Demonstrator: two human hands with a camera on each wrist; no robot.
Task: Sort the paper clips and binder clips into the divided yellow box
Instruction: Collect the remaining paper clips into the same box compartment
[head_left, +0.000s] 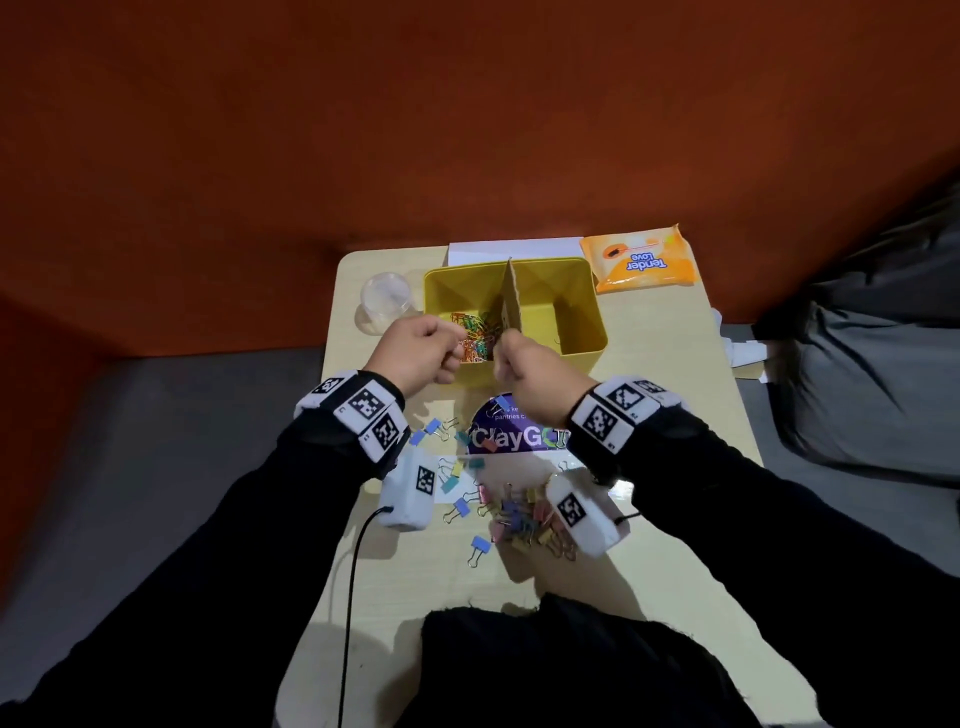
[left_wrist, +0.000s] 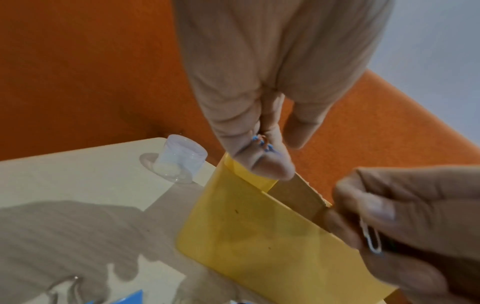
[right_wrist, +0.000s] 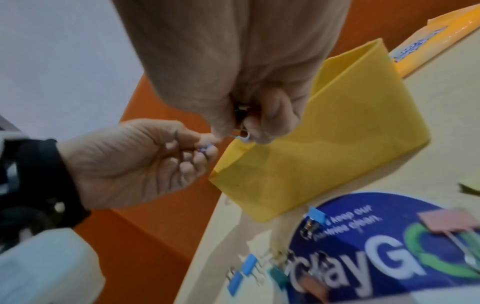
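Both hands hover over the near rim of the yellow box (head_left: 582, 332), which sits at twelve o'clock on the bench (head_left: 691, 415). The left hand (head_left: 421, 353) has a narrow grip, pinching small coloured paper clips (left_wrist: 263, 144) above the left compartment, where a heap of paper clips (head_left: 475, 338) lies. The right hand (head_left: 535, 379) pinches a pale clip (left_wrist: 371, 238) beside the cardboard divider (head_left: 511, 296). Binder clips (head_left: 514, 514) lie scattered at six o'clock, around a blue sticker (head_left: 519, 439).
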